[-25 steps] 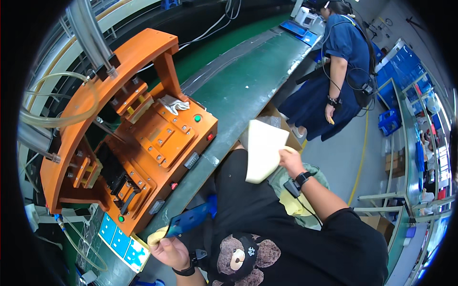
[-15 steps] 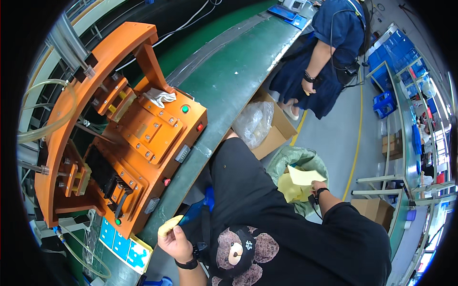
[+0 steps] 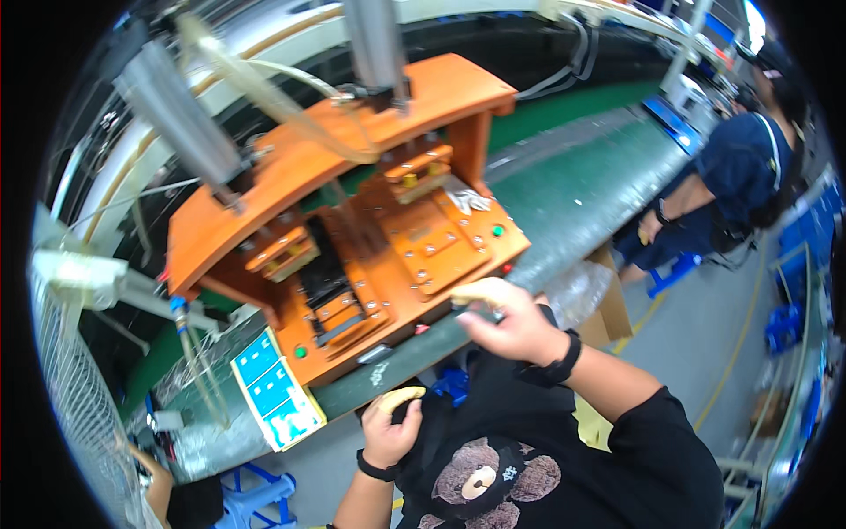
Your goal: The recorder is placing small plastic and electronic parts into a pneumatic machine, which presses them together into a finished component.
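My left hand (image 3: 393, 429) is in front of my lap, below the front edge of the green bench. Yellow covers its forefinger, and finger and thumb curve toward each other. Whatever lies between them is lost against my dark clothes. My right hand (image 3: 511, 324) is raised at the front edge of an orange press (image 3: 414, 309), near its right half. Its thumb and yellow-covered forefinger are apart, with nothing visible between them; the hand is slightly blurred. A black part (image 3: 328, 273) lies in the press's left fixture. A white cloth (image 3: 467, 199) lies at its right rear.
A sheet with blue panels (image 3: 278, 392) lies on the green bench (image 3: 564, 189) left of the press. Hoses and metal cylinders (image 3: 181, 110) rise above the press. A carton with clear plastic (image 3: 608, 309) stands on the right, and a person (image 3: 736, 181) sits beyond it.
My right hand has let go of the pale yellow sheet and come from the bag on the right to the press. The view has swung left; the dark blue panel at my left hand no longer shows clearly.
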`<control>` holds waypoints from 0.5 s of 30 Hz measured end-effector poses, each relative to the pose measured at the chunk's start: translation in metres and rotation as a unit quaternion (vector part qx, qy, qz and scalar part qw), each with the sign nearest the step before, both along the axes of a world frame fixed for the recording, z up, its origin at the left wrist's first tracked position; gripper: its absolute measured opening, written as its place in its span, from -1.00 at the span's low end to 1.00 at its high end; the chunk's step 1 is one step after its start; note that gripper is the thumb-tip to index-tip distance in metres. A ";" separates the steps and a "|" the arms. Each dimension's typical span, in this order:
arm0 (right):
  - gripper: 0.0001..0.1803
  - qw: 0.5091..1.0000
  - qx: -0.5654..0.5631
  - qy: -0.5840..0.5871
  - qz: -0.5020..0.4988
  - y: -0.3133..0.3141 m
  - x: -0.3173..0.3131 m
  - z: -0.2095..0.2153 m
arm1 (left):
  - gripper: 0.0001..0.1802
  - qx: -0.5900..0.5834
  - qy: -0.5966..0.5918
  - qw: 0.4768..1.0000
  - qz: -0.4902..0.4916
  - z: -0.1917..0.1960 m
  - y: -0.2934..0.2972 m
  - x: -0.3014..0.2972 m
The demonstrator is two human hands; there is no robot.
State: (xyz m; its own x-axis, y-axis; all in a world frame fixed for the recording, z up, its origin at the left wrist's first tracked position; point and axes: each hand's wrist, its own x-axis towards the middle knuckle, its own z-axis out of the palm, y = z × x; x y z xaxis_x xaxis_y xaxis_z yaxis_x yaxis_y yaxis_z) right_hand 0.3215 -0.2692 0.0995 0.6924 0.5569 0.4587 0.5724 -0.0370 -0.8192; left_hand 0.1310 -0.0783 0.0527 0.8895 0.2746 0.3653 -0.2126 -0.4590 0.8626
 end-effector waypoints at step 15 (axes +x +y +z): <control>-0.76 0.946 -0.022 -0.292 0.137 0.083 0.018 0.125 | -0.66 0.122 0.071 0.988 -0.064 0.096 0.078 0.013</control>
State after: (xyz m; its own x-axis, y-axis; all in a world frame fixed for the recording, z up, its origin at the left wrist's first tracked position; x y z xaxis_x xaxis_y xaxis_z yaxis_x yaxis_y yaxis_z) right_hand 0.3397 -0.1862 0.2245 0.1535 0.7062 0.6912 0.9202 0.1527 -0.3604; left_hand 0.1440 -0.0002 0.1487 0.9582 0.0760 0.2759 -0.1671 -0.6340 0.7551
